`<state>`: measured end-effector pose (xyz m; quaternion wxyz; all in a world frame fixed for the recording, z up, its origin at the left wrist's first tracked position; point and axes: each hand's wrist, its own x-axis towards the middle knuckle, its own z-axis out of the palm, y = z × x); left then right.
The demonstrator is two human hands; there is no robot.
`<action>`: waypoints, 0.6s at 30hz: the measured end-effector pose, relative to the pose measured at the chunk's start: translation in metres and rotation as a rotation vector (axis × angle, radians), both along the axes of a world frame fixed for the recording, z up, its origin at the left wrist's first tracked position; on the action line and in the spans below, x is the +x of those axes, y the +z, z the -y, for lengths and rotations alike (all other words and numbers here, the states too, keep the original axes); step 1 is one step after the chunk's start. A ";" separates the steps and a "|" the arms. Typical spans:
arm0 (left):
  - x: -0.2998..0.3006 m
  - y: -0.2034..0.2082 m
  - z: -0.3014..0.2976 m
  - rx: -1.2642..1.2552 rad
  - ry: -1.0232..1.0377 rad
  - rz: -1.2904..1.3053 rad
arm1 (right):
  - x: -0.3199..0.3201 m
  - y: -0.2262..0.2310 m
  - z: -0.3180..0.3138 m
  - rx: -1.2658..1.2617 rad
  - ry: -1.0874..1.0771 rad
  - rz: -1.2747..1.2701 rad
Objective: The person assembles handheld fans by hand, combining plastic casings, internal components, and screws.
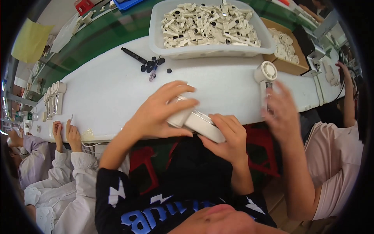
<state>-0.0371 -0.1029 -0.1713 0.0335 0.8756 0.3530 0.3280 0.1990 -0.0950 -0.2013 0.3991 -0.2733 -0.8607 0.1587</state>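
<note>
Both my hands hold a cream handheld fan (204, 125) above the table's near edge. My left hand (157, 111) is wrapped round its round head (180, 115), fingers curled over the top. The handle, tilted down to the right, is gripped by my right hand (229, 134), thumb and fingers along its sides. Its far side is hidden by my fingers. Beyond my hands lie several small black round caps (150, 67), a screwdriver (152, 74) with a clear handle and a black pen-like tool (133, 55).
A translucent bin (212, 50) of cream parts stands at the back, beside a cardboard box (290, 66). At right, a co-worker's blurred hand (282, 107) is over another fan (269, 72). Several fans (58, 97) stand far left, near another person's hands (72, 134).
</note>
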 end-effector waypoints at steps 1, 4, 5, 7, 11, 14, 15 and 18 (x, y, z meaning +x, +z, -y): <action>0.004 -0.008 0.013 -0.079 0.082 0.206 | 0.003 -0.003 0.008 -0.110 -0.011 -0.093; 0.013 -0.015 0.053 -0.180 0.236 0.359 | 0.003 -0.026 0.045 -0.385 -0.030 -0.317; 0.018 -0.017 0.062 -0.150 0.283 0.369 | -0.004 -0.035 0.061 -0.640 -0.023 -0.577; 0.029 -0.021 0.066 -0.131 0.337 0.384 | -0.015 -0.052 0.080 -1.139 -0.005 -1.119; 0.050 -0.024 0.061 -0.001 0.422 0.234 | -0.023 -0.066 0.068 -1.372 -0.136 -1.312; 0.061 -0.024 0.066 -0.044 0.498 0.269 | -0.022 -0.088 0.063 -1.399 -0.221 -1.177; 0.064 -0.027 0.067 -0.053 0.503 0.270 | -0.023 -0.093 0.062 -1.413 -0.260 -1.105; 0.076 -0.030 0.070 -0.111 0.521 0.397 | -0.033 -0.092 0.059 -1.303 -0.352 -1.143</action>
